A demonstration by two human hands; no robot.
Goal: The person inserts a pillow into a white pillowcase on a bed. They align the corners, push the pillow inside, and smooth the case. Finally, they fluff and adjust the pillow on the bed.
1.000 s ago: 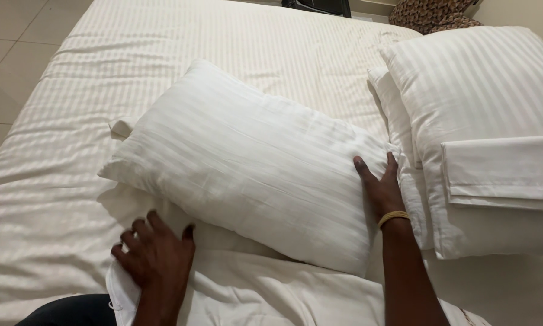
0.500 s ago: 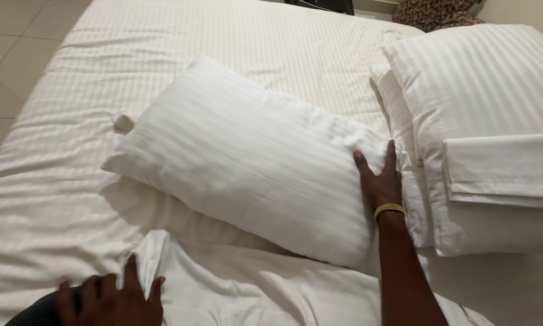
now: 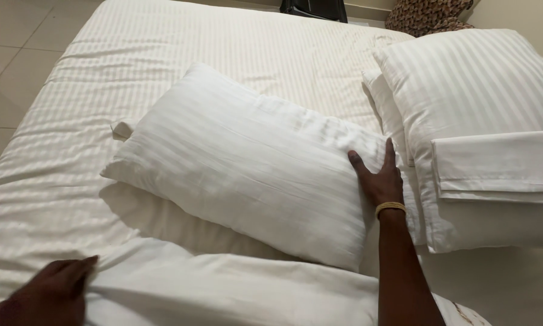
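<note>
Where striped cotton puckers: right hand (image 3: 379,178), fingers flat on plump pillow (image 3: 253,169); left hand (image 3: 45,293), fingers loose on sheet (image 3: 223,290).

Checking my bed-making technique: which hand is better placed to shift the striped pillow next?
Probably the right hand: it lies flat against the pillow. The left hand is down on the rumpled sheet, apart from it.

You stand in a bedroom: a wide bed under a white striped cotton sheet (image 3: 235,36), plump white striped pillows (image 3: 471,90), pale tiled floor (image 3: 12,42) alongside.
</note>
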